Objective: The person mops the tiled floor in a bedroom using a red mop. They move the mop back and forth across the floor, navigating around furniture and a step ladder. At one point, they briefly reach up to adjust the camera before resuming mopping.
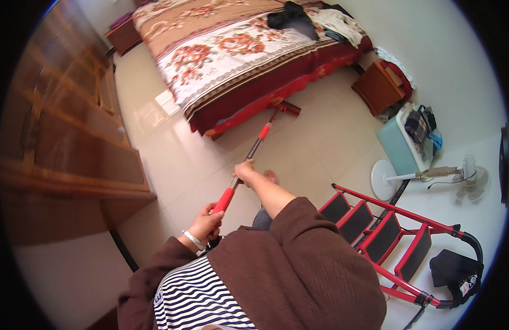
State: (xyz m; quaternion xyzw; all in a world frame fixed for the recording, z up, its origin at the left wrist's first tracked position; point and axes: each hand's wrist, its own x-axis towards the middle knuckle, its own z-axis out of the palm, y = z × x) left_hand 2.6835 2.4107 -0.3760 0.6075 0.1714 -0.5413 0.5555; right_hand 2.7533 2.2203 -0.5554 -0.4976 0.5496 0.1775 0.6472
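Both my hands are closed round the pole of a long-handled floor mop [254,147], which slants away toward the bed. My left hand [204,225], with a pale band on the wrist, grips the lower end of the red handle sleeve. Further up the grey shaft, my right hand [244,170] is wrapped round it. At the far end, the narrow dark red mop head [289,108] rests on the tiled floor [298,151], close to the hanging red edge of the bed cover. What lies under its head is hidden.
A bed with a floral cover [235,47] stands ahead, clothes [298,21] on its right corner. Wooden cabinets [84,137] line the left. On the right are a nightstand [378,88], a blue bin of clothes [400,140], a white fan [383,180] and a red stepladder [395,210].
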